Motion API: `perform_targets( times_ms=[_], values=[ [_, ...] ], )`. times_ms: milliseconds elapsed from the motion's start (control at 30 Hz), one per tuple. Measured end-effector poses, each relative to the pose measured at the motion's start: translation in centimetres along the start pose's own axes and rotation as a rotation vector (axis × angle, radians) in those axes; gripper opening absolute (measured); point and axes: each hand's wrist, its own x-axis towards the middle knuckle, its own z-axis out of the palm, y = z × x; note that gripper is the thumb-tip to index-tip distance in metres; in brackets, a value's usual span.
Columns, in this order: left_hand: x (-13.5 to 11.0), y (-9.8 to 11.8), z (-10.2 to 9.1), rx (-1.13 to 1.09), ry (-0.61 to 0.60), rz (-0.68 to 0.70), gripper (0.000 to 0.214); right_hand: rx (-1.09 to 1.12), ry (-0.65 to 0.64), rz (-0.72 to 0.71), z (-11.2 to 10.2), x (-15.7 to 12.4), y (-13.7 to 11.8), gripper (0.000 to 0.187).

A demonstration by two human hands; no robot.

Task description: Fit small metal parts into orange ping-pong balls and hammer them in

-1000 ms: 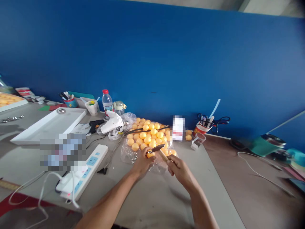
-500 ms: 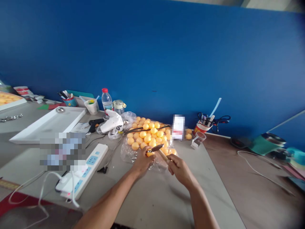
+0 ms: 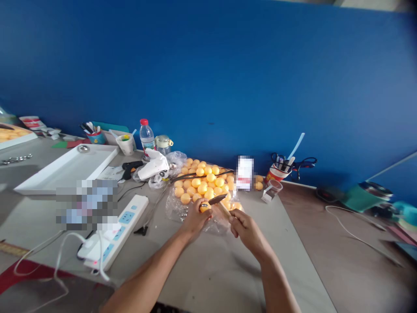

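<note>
My left hand (image 3: 195,219) pinches one orange ball (image 3: 204,206) just above the grey table. My right hand (image 3: 246,228) is closed on the wooden handle of a small knife (image 3: 217,200), whose dark blade lies against the top of that ball. Right behind both hands, a heap of several orange balls (image 3: 202,182) rests on a clear plastic bag (image 3: 177,208).
A white power strip (image 3: 120,226) with cables lies at the left front. Behind it are a white tray (image 3: 65,167), a glue gun (image 3: 130,167), a water bottle (image 3: 146,135) and cups. A pen cup with scissors (image 3: 276,171) stands at the right back, against the blue wall.
The hands, ball and knife have shifted slightly up in view with the camera. The blade stays on the ball and the grips are unchanged.
</note>
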Motion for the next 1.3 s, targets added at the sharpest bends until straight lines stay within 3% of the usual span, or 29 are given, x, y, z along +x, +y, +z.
perform_targets(
  times_ms=[267,667,833,1133,1300],
  values=[
    [0.2,-0.6,-0.1,0.03,0.041,0.013,0.043,-0.042,-0.02,0.018,0.2,0.2,-0.1,0.027],
    [-0.2,0.4,0.2,0.057,0.016,-0.021,0.041,0.001,-0.008,-0.012,0.3,0.2,0.2,0.025],
    [-0.1,0.3,0.2,0.007,0.032,-0.017,0.04,-0.086,-0.004,0.001,0.3,0.2,0.0,0.025],
    [-0.2,0.4,0.2,-0.001,0.032,-0.017,0.041,-0.056,0.004,0.025,0.2,0.1,-0.4,0.024],
    [-0.1,0.2,0.0,0.014,0.024,0.002,0.041,0.087,0.0,0.037,-0.2,0.0,-0.2,0.027]
  ],
)
